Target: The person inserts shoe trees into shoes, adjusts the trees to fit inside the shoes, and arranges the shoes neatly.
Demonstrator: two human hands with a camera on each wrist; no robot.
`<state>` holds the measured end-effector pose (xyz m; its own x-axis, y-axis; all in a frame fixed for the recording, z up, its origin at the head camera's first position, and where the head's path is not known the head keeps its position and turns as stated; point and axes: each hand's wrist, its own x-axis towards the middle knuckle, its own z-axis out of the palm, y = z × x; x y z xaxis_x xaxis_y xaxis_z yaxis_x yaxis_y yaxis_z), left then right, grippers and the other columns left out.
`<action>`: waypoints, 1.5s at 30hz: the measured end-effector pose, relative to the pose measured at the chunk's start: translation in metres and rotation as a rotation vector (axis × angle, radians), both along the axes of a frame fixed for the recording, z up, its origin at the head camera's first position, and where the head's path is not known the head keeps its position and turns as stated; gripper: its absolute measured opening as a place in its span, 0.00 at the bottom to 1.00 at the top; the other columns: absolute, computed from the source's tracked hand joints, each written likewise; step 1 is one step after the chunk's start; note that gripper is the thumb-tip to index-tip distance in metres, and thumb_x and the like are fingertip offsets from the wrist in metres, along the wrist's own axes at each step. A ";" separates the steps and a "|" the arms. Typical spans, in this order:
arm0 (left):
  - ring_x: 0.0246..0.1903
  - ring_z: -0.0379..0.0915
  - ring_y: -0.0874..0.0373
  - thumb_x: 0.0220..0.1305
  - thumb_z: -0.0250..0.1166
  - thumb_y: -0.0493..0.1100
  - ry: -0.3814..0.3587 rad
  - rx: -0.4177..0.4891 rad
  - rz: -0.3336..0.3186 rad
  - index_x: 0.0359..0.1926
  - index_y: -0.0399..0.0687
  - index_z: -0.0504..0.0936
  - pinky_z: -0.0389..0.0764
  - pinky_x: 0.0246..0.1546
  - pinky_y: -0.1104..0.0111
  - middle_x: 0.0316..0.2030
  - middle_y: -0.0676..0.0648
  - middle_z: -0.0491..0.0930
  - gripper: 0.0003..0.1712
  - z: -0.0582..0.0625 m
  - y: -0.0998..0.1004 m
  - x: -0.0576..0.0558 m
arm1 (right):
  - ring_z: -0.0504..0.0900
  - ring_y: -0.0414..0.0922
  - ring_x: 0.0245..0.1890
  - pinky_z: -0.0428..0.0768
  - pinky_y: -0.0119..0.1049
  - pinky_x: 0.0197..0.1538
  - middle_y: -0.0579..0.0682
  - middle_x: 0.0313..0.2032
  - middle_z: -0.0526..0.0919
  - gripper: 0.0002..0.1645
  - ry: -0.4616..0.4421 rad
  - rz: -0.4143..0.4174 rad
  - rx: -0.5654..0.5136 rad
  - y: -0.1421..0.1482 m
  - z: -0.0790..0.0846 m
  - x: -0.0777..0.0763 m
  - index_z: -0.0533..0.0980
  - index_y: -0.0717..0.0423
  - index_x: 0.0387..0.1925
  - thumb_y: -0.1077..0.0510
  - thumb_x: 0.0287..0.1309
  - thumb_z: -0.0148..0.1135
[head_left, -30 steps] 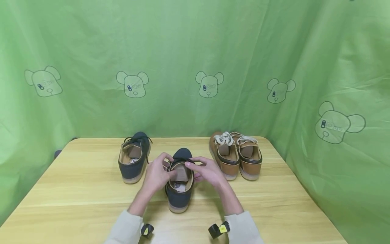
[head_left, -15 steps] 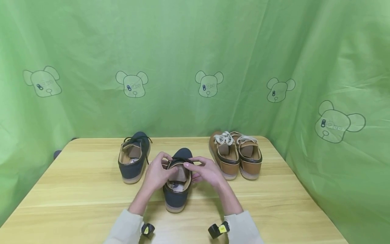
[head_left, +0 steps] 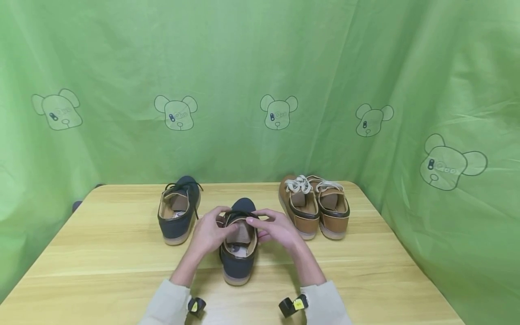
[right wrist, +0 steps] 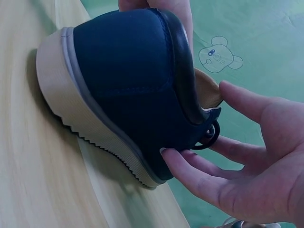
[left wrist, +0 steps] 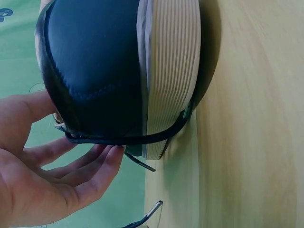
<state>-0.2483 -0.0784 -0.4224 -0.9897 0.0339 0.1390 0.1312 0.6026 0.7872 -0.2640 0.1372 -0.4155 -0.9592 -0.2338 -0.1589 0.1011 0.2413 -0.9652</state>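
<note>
A navy lace-up shoe (head_left: 238, 266) stands mid-table in the head view, heel towards me. My left hand (head_left: 208, 232) grips its left side, thumb over the opening and fingers outside by the laces. From the right, my right hand (head_left: 279, 229) holds it, with the thumb at the tongue. A dark lace (left wrist: 137, 139) runs along the shoe's side in the left wrist view, crossing down to the sole. In the right wrist view, fingertips (right wrist: 172, 154) touch the shoe's side below the eyelets. The front of the shoe is partly hidden by my fingers.
Another navy shoe (head_left: 174, 228) with loose dark laces stands to the left. Two brown shoes (head_left: 306, 225) (head_left: 335, 223) with white laces stand side by side at the back right. A green curtain (head_left: 227, 149) hangs behind the wooden table (head_left: 101, 253).
The held shoe's heel swung slightly left about half a second ago and is now back to the right. Both hands stay on the shoe, almost in place.
</note>
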 end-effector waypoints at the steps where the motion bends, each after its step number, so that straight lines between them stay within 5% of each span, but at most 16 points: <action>1: 0.45 0.83 0.49 0.58 0.74 0.52 -0.009 -0.006 0.002 0.61 0.53 0.80 0.83 0.47 0.53 0.44 0.43 0.87 0.30 0.001 0.000 0.000 | 0.90 0.53 0.37 0.87 0.47 0.48 0.58 0.46 0.89 0.36 0.000 0.007 0.000 0.001 0.000 0.000 0.77 0.53 0.62 0.43 0.55 0.75; 8: 0.41 0.83 0.51 0.57 0.75 0.52 -0.034 -0.032 0.004 0.58 0.52 0.80 0.83 0.42 0.56 0.40 0.45 0.86 0.28 0.005 0.003 0.004 | 0.89 0.54 0.40 0.84 0.52 0.56 0.57 0.48 0.88 0.36 -0.007 0.054 0.030 0.006 0.002 -0.001 0.77 0.52 0.63 0.41 0.57 0.72; 18: 0.32 0.77 0.55 0.58 0.75 0.50 -0.054 -0.019 -0.029 0.56 0.50 0.78 0.78 0.32 0.64 0.33 0.48 0.83 0.27 0.006 0.002 0.005 | 0.89 0.54 0.40 0.86 0.49 0.52 0.57 0.48 0.88 0.35 -0.023 0.064 0.012 0.008 0.003 0.000 0.77 0.54 0.63 0.44 0.57 0.73; 31: 0.52 0.82 0.44 0.59 0.73 0.50 -0.069 0.032 -0.055 0.58 0.51 0.80 0.83 0.52 0.51 0.50 0.40 0.85 0.27 0.002 0.000 0.003 | 0.89 0.56 0.42 0.86 0.49 0.52 0.58 0.49 0.88 0.35 -0.031 0.076 -0.012 0.008 0.002 0.000 0.77 0.54 0.63 0.45 0.58 0.73; 45: 0.39 0.80 0.52 0.57 0.74 0.52 -0.038 -0.013 -0.010 0.54 0.53 0.81 0.80 0.39 0.60 0.38 0.47 0.86 0.24 -0.001 0.003 0.000 | 0.89 0.54 0.40 0.88 0.48 0.47 0.58 0.49 0.87 0.35 -0.022 0.069 -0.001 0.008 0.002 -0.001 0.77 0.54 0.63 0.44 0.58 0.73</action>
